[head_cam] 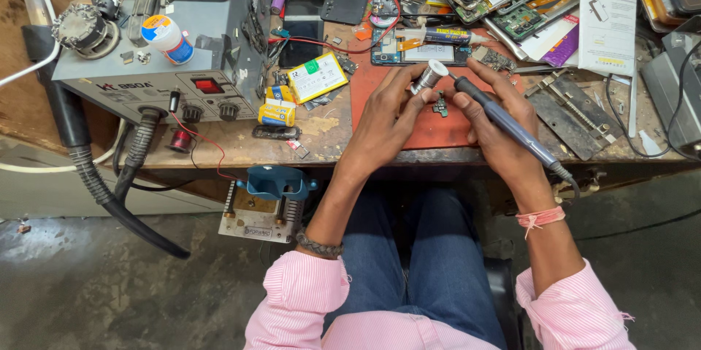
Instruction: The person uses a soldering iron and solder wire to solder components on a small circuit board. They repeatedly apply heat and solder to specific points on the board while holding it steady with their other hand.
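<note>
Fingers [420,94] of the left hand [387,120] pinched a small solder spool [431,74] above the tiny circuit board [441,107] near the red mat's [380,80] front edge, while the right hand [496,120] gripped the soldering iron [504,122], tip angled left toward it

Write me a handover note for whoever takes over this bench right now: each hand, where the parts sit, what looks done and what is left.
Left hand: pinching a small spool of solder wire above the red mat.
Right hand: gripping a blue soldering iron like a pen, tip toward the spool.
Small circuit board: lying on the mat between both hands, iron tip just above it, contact unclear.
Done: tools in hand, board positioned.
Left: soldering itself; no finished joint can be made out.
Opened phone lies behind the mat.
</note>
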